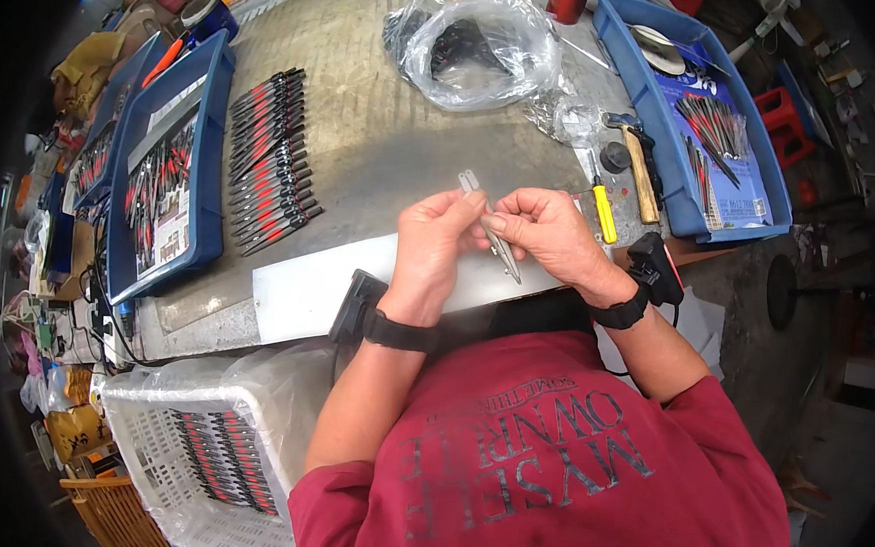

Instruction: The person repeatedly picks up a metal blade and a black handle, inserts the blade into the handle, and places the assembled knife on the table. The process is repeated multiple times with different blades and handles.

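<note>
Above the near edge of the worktable, my left hand [435,231] and my right hand [548,230] meet with bent fingers. Between them they pinch a slim silver metal piece [502,249], its pointed end angled down toward me. A slotted metal end [468,180] sticks out past my left fingertips; my fingers hide how it joins the rest. Beneath my hands lies a white board [327,285]. To the left, slim red-and-black pointed pieces [269,168] lie side by side in a long column.
Blue trays stand at left [214,160] and right [696,229], holding similar pieces. A clear plastic bag [434,78] sits at the back. Near my right hand are a yellow-handled screwdriver [603,213] and a hammer [642,176]. A white basket [148,426] with more pieces stands lower left.
</note>
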{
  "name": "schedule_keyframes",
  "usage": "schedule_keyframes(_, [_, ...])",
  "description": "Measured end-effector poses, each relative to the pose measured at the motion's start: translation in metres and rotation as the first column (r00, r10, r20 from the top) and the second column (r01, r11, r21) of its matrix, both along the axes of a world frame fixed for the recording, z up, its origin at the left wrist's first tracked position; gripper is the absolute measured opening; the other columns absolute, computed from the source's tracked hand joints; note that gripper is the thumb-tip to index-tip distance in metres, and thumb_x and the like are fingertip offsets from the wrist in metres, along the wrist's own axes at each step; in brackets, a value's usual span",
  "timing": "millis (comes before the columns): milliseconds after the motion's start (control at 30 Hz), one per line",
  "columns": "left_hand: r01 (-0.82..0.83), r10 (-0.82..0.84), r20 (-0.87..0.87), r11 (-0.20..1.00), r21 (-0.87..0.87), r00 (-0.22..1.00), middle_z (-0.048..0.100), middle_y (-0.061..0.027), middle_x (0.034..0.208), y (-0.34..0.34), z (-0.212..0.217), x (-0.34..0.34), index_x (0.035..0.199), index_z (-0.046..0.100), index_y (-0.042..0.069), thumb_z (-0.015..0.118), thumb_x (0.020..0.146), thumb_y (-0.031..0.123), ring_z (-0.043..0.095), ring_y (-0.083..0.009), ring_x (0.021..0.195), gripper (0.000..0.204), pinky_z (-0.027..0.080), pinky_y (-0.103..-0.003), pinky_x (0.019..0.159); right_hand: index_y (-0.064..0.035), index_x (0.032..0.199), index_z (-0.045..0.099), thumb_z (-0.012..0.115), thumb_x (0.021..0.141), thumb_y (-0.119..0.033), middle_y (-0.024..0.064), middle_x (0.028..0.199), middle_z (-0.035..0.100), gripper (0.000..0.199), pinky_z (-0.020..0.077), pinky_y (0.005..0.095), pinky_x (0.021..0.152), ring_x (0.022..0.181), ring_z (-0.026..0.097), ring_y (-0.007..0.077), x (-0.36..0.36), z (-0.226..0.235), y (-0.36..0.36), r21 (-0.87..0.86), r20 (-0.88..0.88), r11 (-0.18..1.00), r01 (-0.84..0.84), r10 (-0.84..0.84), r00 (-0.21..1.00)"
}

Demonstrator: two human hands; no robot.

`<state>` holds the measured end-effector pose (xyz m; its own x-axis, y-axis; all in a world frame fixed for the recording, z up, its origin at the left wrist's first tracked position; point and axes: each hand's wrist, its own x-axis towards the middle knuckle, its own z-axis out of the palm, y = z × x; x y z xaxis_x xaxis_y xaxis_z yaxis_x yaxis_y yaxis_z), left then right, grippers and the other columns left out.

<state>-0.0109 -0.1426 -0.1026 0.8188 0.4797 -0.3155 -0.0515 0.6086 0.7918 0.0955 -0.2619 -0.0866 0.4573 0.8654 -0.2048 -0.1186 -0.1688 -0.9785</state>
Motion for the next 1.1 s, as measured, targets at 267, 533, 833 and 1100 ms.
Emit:
schedule_keyframes(267, [0.028,-0.024,0.052,0.997,-0.073,0.998,0.062,-0.0022,0.075,0.002,-0.004,-0.002,0.087,0.063,0.002,0.064,0.087,0.014,0.056,-0.0088,0.061,0.012,0.05,-0.023,0.057,0.0021,0.087,0.063,0.065,0.088,-0.02,0.0002,0.071,0.062,0.022,0.0416,0.0193,0.05,0.059,0.053,0.0037,-0.001,0.001,0.002,0.002,0.006,1.0,0.008,-0.008,1.0])
schedule_keyframes(533, [0.026,-0.021,0.073,0.997,-0.076,0.997,0.062,-0.0025,0.075,0.003,-0.002,-0.002,0.091,0.063,0.001,0.062,0.089,0.012,0.057,-0.0079,0.059,0.011,0.052,-0.022,0.055,0.0014,0.088,0.063,0.063,0.089,-0.022,-0.0004,0.07,0.061,0.023,0.0419,0.0196,0.051,0.059,0.052,0.0038,-0.001,0.002,0.001,0.048,0.013,0.999,0.004,-0.005,1.0])
schedule_keyframes(833, [-0.195,0.174,0.105,0.949,0.246,0.979,0.062,-0.003,0.072,0.01,0.013,-0.004,0.089,0.064,-0.001,0.063,0.088,0.011,0.055,-0.0075,0.058,0.012,0.047,-0.02,0.054,0.0007,0.087,0.063,0.059,0.091,-0.024,0.0006,0.071,0.061,0.025,0.0432,0.0203,0.053,0.059,0.053,0.005,0.002,-0.003,0.0,0.063,-0.015,0.997,0.039,-0.038,0.999])
schedule_keyframes(1100, [-0.225,0.195,0.126,0.924,0.308,0.973,0.062,-0.0013,0.074,0.015,0.017,-0.008,0.09,0.066,-0.003,0.063,0.088,0.012,0.053,-0.0063,0.062,0.015,0.045,-0.021,0.057,-0.0012,0.089,0.062,0.057,0.094,-0.026,0.0008,0.072,0.06,0.025,0.0426,0.0192,0.055,0.057,0.051,0.0047,0.001,-0.004,-0.001,0.031,0.021,0.999,0.018,-0.018,1.0])
